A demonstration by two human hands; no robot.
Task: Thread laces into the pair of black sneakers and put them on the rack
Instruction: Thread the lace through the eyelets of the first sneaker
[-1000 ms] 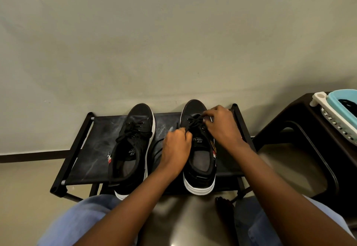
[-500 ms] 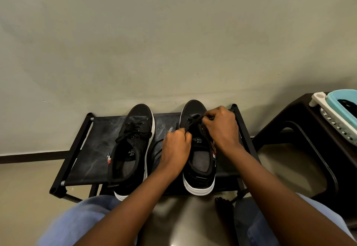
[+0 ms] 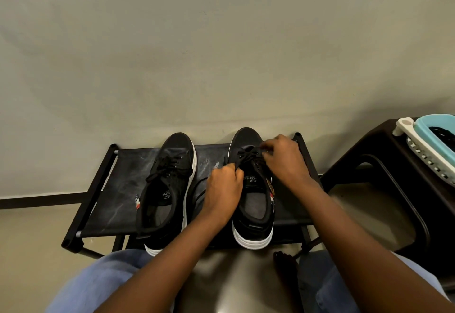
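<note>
You are lacing the right sneaker (image 3: 252, 189) on the rack (image 3: 123, 189); the left sneaker (image 3: 167, 189), at 9 o'clock of it, looks laced. Your left hand (image 3: 224, 189) pinches the lace (image 3: 243, 159) and your right hand (image 3: 283, 157) grips it at the eyelets. Next, feed the tip through an open eyelet.

Left of rack (image 3: 98, 189): bare shelf fabric, passable
Between sneakers: narrow gap held by left hand (image 3: 222, 189)
Right: dark stool (image 3: 394, 165) stood close

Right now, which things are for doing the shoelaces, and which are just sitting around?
For the job:
right sneaker
black lace, pinched by the left hand and right hand
left sneaker, already laced
shoe rack

Just lying about:
dark stool
blue and white basket
</note>
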